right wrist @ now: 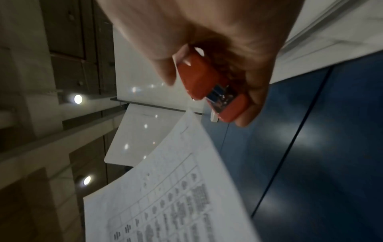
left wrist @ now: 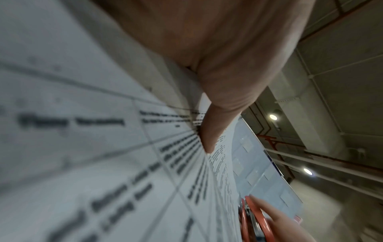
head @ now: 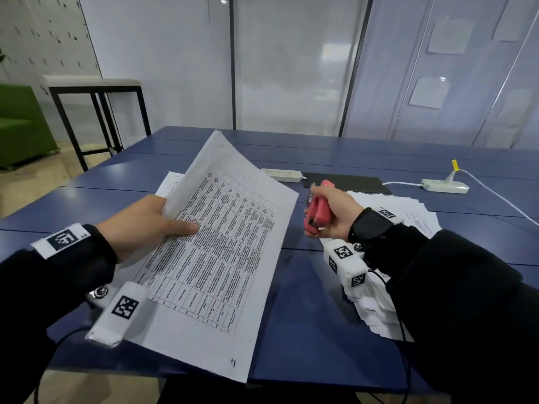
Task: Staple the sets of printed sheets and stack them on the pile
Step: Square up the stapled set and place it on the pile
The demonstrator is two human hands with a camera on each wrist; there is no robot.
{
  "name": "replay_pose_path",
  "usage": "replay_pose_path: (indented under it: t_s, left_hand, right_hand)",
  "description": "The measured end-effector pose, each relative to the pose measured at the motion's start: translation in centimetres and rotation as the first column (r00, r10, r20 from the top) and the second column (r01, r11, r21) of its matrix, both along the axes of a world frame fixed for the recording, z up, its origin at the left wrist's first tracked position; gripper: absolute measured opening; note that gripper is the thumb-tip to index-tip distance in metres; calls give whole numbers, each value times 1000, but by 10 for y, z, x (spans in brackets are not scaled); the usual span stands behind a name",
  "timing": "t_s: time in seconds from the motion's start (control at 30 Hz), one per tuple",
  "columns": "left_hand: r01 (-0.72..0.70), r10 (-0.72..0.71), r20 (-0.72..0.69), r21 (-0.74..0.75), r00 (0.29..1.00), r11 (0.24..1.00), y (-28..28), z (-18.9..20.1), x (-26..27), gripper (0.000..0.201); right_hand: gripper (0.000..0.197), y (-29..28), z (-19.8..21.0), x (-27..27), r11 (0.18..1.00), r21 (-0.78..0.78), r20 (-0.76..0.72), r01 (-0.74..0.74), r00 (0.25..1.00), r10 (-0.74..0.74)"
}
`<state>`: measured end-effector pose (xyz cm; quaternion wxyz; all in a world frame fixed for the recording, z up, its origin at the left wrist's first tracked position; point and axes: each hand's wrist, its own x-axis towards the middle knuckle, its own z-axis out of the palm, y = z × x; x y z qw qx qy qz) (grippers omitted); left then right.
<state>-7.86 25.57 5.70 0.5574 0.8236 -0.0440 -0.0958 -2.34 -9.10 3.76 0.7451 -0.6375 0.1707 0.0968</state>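
Note:
My left hand (head: 151, 225) pinches a set of printed sheets (head: 221, 252) with a table on it, thumb on top, and holds it tilted above the blue table (head: 306, 301). The same set of sheets (left wrist: 103, 147) fills the left wrist view under my thumb (left wrist: 209, 131). My right hand (head: 332, 212) grips a pink-red stapler (head: 316, 211) just off the sheets' right corner. In the right wrist view the stapler (right wrist: 207, 85) hangs a little above the paper corner (right wrist: 187, 117), apart from it. A pile of sheets (head: 408, 217) lies under my right forearm.
Another sheet (head: 169, 182) lies on the table behind the held set. At the back lie a white power strip (head: 281, 174), a black pad (head: 347, 182) and a second power strip (head: 444, 185) with a white cable. A stool (head: 96, 112) stands far left.

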Motion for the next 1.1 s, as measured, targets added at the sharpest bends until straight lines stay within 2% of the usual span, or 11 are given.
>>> replay_pose_path:
  t_s: [0.1,0.23,0.33,0.47,0.63,0.7,0.83,0.9,0.93,1.0,1.1]
  left_hand:
    - [-82,81,-23,-45,996,996,15,-9,5,22]
    - [-145,137,-75,-129,988,981,26,-22,10,26]
    - [-152,138,-96,-157,986,976,28,-31,12,27]
    - [-129,114,-102,-159,988,979,25,-39,12,25]
    - [-116,103,-88,-158,991,981,16,-39,9,19]
    - [-113,101,-80,-165,992,980,14,-37,9,18]
    - [-121,114,-49,-203,992,972,12,-32,12,23]
    - [-147,144,-31,-250,989,957,11,-28,14,24]
    - [-158,158,-22,-272,987,949,11,-26,16,23]
    - [-168,176,2,-288,984,943,12,-23,18,22]
    - [-216,228,7,-288,974,933,18,-26,22,22]
  right_hand:
    - [7,4,-12,-4,925,-354,-3,-140,989,148]
    - [17,11,-23,-5,546,-789,-91,-282,932,350]
    - [18,16,-22,-3,246,-928,-161,-281,896,415]
    - [24,20,-20,0,145,-941,-221,-305,880,421]
    - [40,17,-16,0,169,-922,-252,-349,870,423]
    - [48,15,-14,2,236,-917,-210,-323,891,402]
    - [40,20,-3,2,683,-723,107,-101,961,255]
    - [39,31,6,-8,893,-443,219,-81,956,195]
    - [39,38,9,-15,943,-290,201,-161,953,225]
    - [33,54,7,-30,917,-141,100,-374,916,389]
    - [20,77,-11,-38,862,-203,58,-465,873,485]
